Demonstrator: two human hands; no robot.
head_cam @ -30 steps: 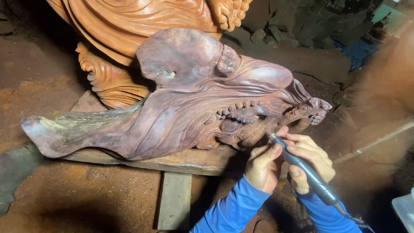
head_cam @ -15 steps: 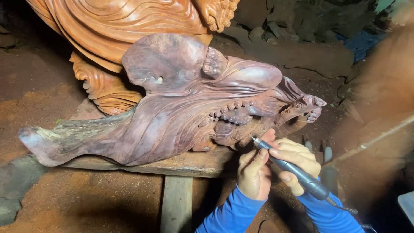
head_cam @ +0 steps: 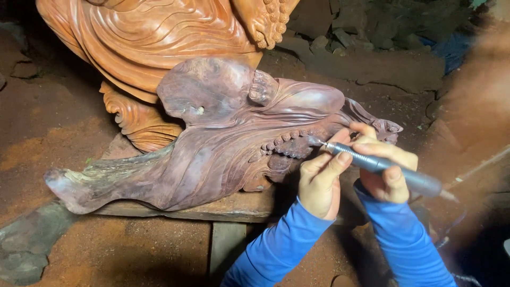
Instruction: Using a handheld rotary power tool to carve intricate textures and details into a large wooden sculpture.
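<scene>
orange statue (head_cam: 159,48) cropped above, tool tip (head_cam: 320,142) tiny

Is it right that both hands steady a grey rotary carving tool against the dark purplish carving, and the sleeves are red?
Not quite. The head view shows blue sleeves, not red. The rest holds: the left hand and right hand steady the grey rotary tool against the dark purplish carving.
</scene>
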